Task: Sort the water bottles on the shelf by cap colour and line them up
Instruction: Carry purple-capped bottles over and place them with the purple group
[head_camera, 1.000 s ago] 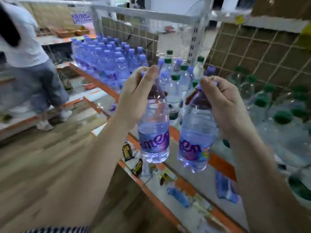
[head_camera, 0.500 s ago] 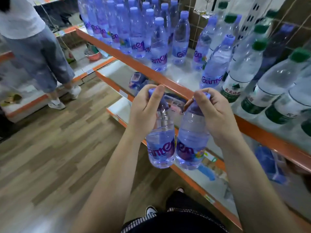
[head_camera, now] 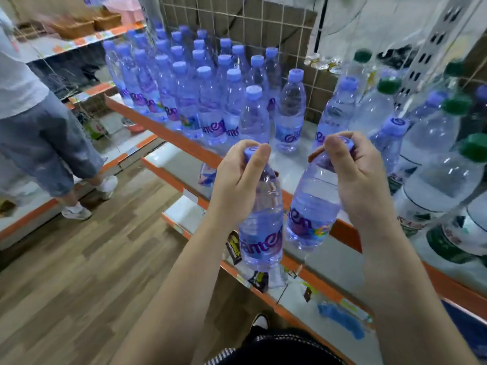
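My left hand (head_camera: 237, 177) grips the neck of a purple-capped water bottle (head_camera: 261, 233) that hangs in front of the shelf edge. My right hand (head_camera: 361, 175) holds a second purple-capped bottle (head_camera: 311, 214) by its cap, tilted, just right of the first. Both hang below the orange-edged shelf (head_camera: 168, 133). On that shelf stand several purple-capped bottles in rows (head_camera: 200, 101) at the left. Green-capped bottles (head_camera: 437, 164) crowd the right, with a few purple-capped ones (head_camera: 390, 143) mixed among them.
A person in a white shirt and denim shorts (head_camera: 44, 133) stands at the left on the wooden floor (head_camera: 79, 272). Lower shelves (head_camera: 297, 291) hold small packets. A wire grid (head_camera: 237, 19) backs the shelf and a perforated metal post (head_camera: 432, 48) rises at the right.
The view has tilted up and nearer the shelf. Both hands have kept their bottles and risen slightly towards the shelf edge, moving a little apart.
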`<move>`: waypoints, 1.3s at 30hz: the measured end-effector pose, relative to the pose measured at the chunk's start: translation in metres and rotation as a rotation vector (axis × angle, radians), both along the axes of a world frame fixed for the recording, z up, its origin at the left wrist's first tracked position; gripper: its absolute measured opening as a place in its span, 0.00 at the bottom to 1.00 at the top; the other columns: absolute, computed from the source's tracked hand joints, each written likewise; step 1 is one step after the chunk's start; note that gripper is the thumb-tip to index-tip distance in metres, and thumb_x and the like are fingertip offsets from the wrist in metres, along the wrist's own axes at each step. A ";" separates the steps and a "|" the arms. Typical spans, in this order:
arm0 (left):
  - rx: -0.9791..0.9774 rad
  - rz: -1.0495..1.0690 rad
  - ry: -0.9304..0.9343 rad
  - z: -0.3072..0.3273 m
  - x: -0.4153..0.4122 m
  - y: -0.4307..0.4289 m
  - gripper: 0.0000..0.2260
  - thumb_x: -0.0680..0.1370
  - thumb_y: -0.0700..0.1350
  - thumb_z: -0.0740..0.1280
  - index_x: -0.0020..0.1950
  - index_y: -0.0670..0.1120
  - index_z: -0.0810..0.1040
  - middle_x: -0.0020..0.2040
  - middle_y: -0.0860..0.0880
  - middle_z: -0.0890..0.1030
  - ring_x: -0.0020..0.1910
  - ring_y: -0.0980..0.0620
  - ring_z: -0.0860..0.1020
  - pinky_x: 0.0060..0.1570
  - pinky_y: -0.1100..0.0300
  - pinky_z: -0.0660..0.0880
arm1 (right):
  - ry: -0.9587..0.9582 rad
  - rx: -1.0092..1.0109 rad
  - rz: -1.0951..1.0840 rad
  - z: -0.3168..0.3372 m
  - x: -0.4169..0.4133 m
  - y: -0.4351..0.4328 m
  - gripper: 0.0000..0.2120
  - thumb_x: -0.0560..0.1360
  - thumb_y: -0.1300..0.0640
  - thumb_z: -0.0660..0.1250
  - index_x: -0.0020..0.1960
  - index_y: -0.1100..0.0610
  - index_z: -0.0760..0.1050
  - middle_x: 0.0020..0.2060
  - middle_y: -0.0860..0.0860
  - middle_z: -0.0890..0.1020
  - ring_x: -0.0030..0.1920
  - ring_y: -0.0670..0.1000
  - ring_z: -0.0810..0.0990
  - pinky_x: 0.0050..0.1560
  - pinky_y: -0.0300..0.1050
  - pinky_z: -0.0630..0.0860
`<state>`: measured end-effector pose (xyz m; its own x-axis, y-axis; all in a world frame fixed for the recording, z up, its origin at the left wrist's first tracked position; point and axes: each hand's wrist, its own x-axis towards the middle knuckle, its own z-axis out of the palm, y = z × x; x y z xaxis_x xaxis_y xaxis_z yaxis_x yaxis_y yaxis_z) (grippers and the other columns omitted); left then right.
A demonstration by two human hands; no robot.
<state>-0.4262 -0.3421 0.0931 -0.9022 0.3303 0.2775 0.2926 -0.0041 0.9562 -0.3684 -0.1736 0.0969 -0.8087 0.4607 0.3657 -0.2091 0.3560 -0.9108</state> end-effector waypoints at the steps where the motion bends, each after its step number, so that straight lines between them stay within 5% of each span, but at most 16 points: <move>1: -0.003 -0.001 0.001 0.005 -0.012 0.005 0.10 0.77 0.58 0.62 0.45 0.52 0.73 0.38 0.41 0.80 0.38 0.37 0.80 0.38 0.43 0.76 | 0.020 -0.002 -0.006 0.004 -0.013 0.005 0.17 0.75 0.35 0.62 0.45 0.49 0.73 0.39 0.59 0.82 0.43 0.64 0.79 0.50 0.63 0.75; 4: -0.017 0.000 0.062 0.015 -0.045 0.019 0.12 0.76 0.61 0.61 0.44 0.54 0.74 0.38 0.41 0.80 0.40 0.37 0.79 0.43 0.41 0.75 | 0.022 0.044 -0.025 0.014 -0.050 0.019 0.21 0.74 0.32 0.60 0.46 0.51 0.72 0.42 0.64 0.80 0.42 0.65 0.77 0.47 0.61 0.74; 7: -0.023 -0.024 0.094 0.016 -0.069 0.028 0.12 0.76 0.60 0.61 0.45 0.52 0.74 0.36 0.50 0.79 0.40 0.40 0.80 0.43 0.44 0.75 | 0.008 0.103 -0.047 0.014 -0.082 0.030 0.16 0.77 0.39 0.60 0.48 0.53 0.72 0.39 0.47 0.82 0.37 0.47 0.77 0.44 0.44 0.73; 9: -0.011 -0.058 0.088 0.014 -0.079 0.031 0.13 0.77 0.60 0.61 0.45 0.51 0.73 0.36 0.45 0.79 0.40 0.39 0.80 0.44 0.39 0.75 | -0.014 0.138 -0.059 0.009 -0.099 0.036 0.15 0.78 0.43 0.60 0.50 0.55 0.72 0.38 0.44 0.81 0.36 0.40 0.75 0.41 0.35 0.70; 13: 0.005 -0.123 0.090 0.019 -0.097 0.035 0.13 0.78 0.59 0.61 0.45 0.51 0.74 0.40 0.41 0.80 0.41 0.40 0.80 0.47 0.36 0.73 | -0.082 0.150 -0.059 -0.003 -0.116 0.041 0.20 0.76 0.41 0.61 0.52 0.59 0.72 0.43 0.58 0.82 0.38 0.50 0.76 0.43 0.42 0.71; 17: 0.030 -0.212 0.117 0.030 -0.113 0.040 0.14 0.77 0.58 0.61 0.46 0.48 0.74 0.39 0.44 0.80 0.41 0.42 0.81 0.48 0.37 0.74 | -0.150 0.096 -0.058 -0.002 -0.125 0.037 0.16 0.76 0.44 0.64 0.50 0.58 0.74 0.42 0.48 0.83 0.37 0.40 0.76 0.43 0.43 0.72; 22: 0.072 -0.334 0.182 0.049 -0.131 0.043 0.14 0.77 0.58 0.61 0.47 0.48 0.74 0.37 0.47 0.79 0.41 0.40 0.80 0.46 0.38 0.74 | -0.133 0.028 -0.130 0.004 -0.129 0.034 0.12 0.74 0.43 0.62 0.47 0.52 0.75 0.43 0.49 0.85 0.48 0.52 0.82 0.54 0.49 0.75; 26: 0.138 -0.427 0.221 0.081 -0.149 0.049 0.13 0.76 0.58 0.61 0.43 0.49 0.75 0.37 0.53 0.77 0.42 0.42 0.79 0.47 0.39 0.75 | -0.088 0.030 -0.196 0.017 -0.129 0.036 0.07 0.82 0.54 0.60 0.48 0.53 0.75 0.39 0.43 0.83 0.44 0.40 0.80 0.48 0.35 0.73; 30: 0.195 -0.558 0.234 0.116 -0.170 0.058 0.11 0.75 0.57 0.62 0.42 0.50 0.75 0.33 0.54 0.78 0.38 0.40 0.81 0.44 0.44 0.77 | -0.087 0.087 -0.269 0.040 -0.128 0.035 0.08 0.81 0.59 0.61 0.48 0.53 0.78 0.40 0.46 0.83 0.42 0.39 0.81 0.46 0.32 0.75; 35: 0.260 -0.681 0.213 0.153 -0.205 0.079 0.11 0.79 0.50 0.61 0.42 0.44 0.72 0.30 0.49 0.79 0.35 0.43 0.80 0.36 0.55 0.76 | -0.106 0.202 -0.398 0.065 -0.126 0.041 0.08 0.80 0.59 0.63 0.47 0.53 0.80 0.41 0.49 0.85 0.46 0.51 0.83 0.51 0.46 0.78; 39: 0.326 -0.716 0.184 0.179 -0.240 0.102 0.12 0.84 0.45 0.57 0.42 0.42 0.70 0.31 0.45 0.77 0.32 0.48 0.80 0.31 0.60 0.76 | -0.129 0.254 -0.455 0.076 -0.123 0.039 0.08 0.79 0.57 0.63 0.46 0.51 0.80 0.40 0.48 0.85 0.45 0.49 0.83 0.52 0.49 0.80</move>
<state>-0.6660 -0.2396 0.2719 -0.4331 0.6875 0.5829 0.2662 -0.5203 0.8115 -0.4914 -0.1350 0.1726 -0.5935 0.6852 0.4221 0.1254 0.5968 -0.7925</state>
